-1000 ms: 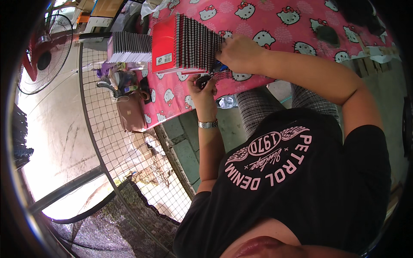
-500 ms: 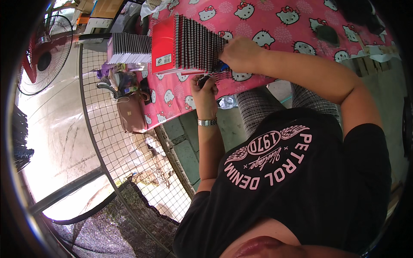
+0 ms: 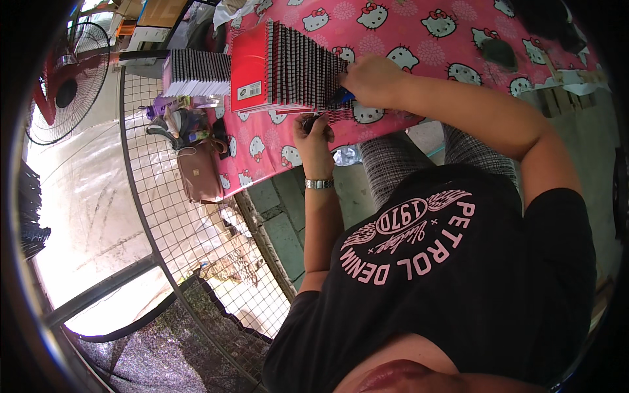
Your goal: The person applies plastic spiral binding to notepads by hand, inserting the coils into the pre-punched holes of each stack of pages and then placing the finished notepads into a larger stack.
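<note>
The black T-shirt [image 3: 432, 288] bears pink lettering [image 3: 383, 273] and a number [image 3: 398, 218], a purple item [image 3: 159, 107] dark letters [image 3: 173, 105], the red spiral notebook [image 3: 249, 60] a barcode label [image 3: 249, 90].

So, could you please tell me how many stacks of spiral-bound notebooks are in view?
2: the red-covered stack on the pink tablecloth, beside the right hand, and a paler stack to its left. More may be hidden behind them.

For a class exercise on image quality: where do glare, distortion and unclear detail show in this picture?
Head view: pale area left of the wire mesh washed out; head view: mesh frame bowed by the fisheye; head view: dark object in the left hand lacks clear detail.
</note>
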`<move>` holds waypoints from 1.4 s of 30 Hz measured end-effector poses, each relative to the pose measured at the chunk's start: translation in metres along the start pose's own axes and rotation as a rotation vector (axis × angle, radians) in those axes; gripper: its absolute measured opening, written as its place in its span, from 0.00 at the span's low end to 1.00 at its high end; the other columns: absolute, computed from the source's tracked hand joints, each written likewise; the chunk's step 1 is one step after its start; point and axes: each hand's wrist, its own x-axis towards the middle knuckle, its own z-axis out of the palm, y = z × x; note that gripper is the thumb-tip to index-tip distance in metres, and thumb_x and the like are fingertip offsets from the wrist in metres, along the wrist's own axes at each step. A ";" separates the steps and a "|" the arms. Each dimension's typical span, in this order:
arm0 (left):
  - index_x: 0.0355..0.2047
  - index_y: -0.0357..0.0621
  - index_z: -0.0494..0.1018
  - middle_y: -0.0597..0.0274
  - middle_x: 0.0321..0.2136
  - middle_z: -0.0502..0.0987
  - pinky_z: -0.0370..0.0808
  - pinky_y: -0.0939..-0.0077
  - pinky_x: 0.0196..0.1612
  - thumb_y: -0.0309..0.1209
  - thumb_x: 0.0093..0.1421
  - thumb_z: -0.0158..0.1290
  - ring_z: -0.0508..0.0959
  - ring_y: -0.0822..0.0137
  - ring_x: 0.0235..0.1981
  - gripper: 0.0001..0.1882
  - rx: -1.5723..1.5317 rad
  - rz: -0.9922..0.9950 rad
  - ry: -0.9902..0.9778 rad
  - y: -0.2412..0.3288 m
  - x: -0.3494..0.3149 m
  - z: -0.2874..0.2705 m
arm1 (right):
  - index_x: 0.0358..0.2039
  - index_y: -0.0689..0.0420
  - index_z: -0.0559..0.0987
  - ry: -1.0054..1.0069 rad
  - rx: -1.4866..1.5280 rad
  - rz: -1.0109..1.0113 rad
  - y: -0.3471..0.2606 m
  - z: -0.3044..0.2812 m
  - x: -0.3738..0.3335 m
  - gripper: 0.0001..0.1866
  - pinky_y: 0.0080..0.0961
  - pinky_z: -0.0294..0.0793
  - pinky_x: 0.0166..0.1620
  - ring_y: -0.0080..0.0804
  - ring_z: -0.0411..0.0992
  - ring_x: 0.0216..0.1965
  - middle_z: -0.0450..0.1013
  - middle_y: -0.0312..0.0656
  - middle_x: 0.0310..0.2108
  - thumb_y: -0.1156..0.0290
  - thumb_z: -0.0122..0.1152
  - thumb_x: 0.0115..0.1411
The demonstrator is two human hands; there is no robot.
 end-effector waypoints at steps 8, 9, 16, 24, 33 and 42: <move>0.39 0.41 0.65 0.63 0.24 0.72 0.66 0.80 0.21 0.20 0.55 0.57 0.70 0.73 0.18 0.14 0.034 -0.051 -0.043 -0.010 0.005 -0.001 | 0.32 0.56 0.81 0.088 -0.110 -0.111 0.001 0.016 0.011 0.10 0.38 0.74 0.43 0.42 0.76 0.39 0.77 0.44 0.31 0.71 0.55 0.49; 0.41 0.40 0.64 0.64 0.24 0.72 0.67 0.80 0.21 0.20 0.54 0.57 0.70 0.73 0.18 0.16 0.090 -0.032 -0.052 -0.010 0.005 -0.001 | 0.33 0.55 0.81 -0.096 -0.083 -0.031 -0.002 0.012 0.012 0.10 0.37 0.73 0.45 0.40 0.75 0.41 0.77 0.42 0.33 0.70 0.56 0.50; 0.37 0.40 0.68 0.63 0.25 0.74 0.69 0.78 0.23 0.20 0.56 0.55 0.73 0.72 0.22 0.10 -0.099 -0.110 -0.018 -0.009 0.003 -0.003 | 0.27 0.56 0.81 0.484 -0.194 -0.209 0.016 0.035 -0.002 0.08 0.38 0.74 0.40 0.41 0.77 0.34 0.77 0.43 0.26 0.70 0.56 0.48; 0.40 0.40 0.66 0.60 0.28 0.74 0.72 0.77 0.25 0.22 0.58 0.55 0.75 0.68 0.24 0.11 0.018 -0.098 -0.020 -0.014 0.004 -0.001 | 0.33 0.55 0.81 -0.034 -0.103 -0.027 0.000 0.021 0.006 0.11 0.39 0.75 0.41 0.41 0.77 0.35 0.78 0.43 0.30 0.68 0.55 0.51; 0.41 0.41 0.66 0.60 0.29 0.75 0.73 0.77 0.25 0.19 0.54 0.56 0.75 0.68 0.25 0.15 -0.051 -0.091 -0.067 -0.029 0.007 -0.003 | 0.33 0.54 0.82 0.238 -0.222 -0.178 0.007 0.039 0.006 0.10 0.38 0.76 0.44 0.41 0.77 0.39 0.78 0.42 0.32 0.68 0.55 0.51; 0.42 0.40 0.65 0.57 0.32 0.75 0.74 0.77 0.27 0.19 0.54 0.57 0.76 0.70 0.26 0.17 -0.174 -0.170 -0.025 -0.036 0.016 -0.018 | 0.33 0.53 0.79 0.344 -0.218 -0.160 0.022 0.048 -0.004 0.09 0.35 0.72 0.43 0.38 0.75 0.38 0.76 0.42 0.32 0.69 0.55 0.53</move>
